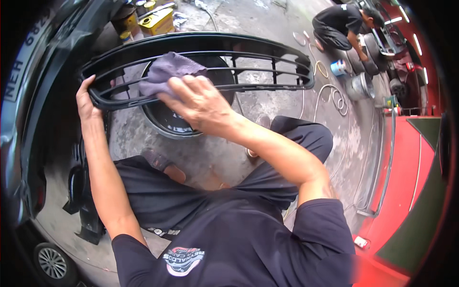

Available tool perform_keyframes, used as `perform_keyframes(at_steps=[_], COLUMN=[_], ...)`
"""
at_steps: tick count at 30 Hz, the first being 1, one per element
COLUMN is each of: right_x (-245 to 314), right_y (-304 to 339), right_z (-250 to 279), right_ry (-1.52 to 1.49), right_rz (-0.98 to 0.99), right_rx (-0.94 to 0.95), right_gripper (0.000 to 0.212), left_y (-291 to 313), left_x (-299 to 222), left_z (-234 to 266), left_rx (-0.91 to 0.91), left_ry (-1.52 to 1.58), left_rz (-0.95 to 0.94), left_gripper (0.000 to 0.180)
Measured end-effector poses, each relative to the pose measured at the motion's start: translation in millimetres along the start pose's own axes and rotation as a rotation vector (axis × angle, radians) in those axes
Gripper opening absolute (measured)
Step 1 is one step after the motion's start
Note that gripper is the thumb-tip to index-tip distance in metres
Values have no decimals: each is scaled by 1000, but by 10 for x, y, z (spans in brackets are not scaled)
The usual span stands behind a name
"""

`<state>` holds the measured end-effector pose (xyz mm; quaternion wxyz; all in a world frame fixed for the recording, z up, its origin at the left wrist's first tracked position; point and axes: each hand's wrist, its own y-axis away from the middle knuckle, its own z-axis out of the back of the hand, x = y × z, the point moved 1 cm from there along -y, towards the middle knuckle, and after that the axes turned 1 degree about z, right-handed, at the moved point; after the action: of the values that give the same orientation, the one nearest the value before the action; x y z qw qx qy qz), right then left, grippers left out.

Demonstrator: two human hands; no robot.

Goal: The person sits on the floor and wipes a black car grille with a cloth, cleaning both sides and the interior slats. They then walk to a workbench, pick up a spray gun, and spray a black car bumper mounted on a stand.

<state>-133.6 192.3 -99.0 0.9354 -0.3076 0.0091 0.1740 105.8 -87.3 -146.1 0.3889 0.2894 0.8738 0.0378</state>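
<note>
Grey stained concrete floor (258, 103) mid-frame; flat red surface (404, 158) lower right. Left hand (87, 103) gripping long black slatted grille (215, 43), right hand (203, 105) clutching purple cloth (167, 71) against it.

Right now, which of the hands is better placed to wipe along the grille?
Likely the right: the right hand holds the purple cloth against the black grille, while the left hand is occupied gripping the grille's left end.

Dark short-sleeved T-shirt (239, 234), rounded red-white-grey chest emblem (184, 261), loose dark trousers (155, 184)
</note>
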Motion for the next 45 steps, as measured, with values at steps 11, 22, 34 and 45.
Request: perform_keyframes(at_steps=[11, 22, 34, 45], right_x=[-1504, -1892, -3081, -3140], right_y=[2224, 1592, 2876, 3289], right_z=[944, 277, 712, 771], right_ry=[167, 93, 52, 96], right_rz=[-512, -994, -1043, -1148], right_rx=[143, 28, 174, 8], right_gripper=[45, 34, 22, 39], left_y=[-172, -290, -207, -54], left_x=[9, -157, -108, 12], left_z=[267, 448, 400, 223], left_rx=[-139, -74, -90, -130], left_ry=[-102, -209, -158, -194], left_rz=[42, -3, 32, -49], left_gripper=[26, 31, 32, 37])
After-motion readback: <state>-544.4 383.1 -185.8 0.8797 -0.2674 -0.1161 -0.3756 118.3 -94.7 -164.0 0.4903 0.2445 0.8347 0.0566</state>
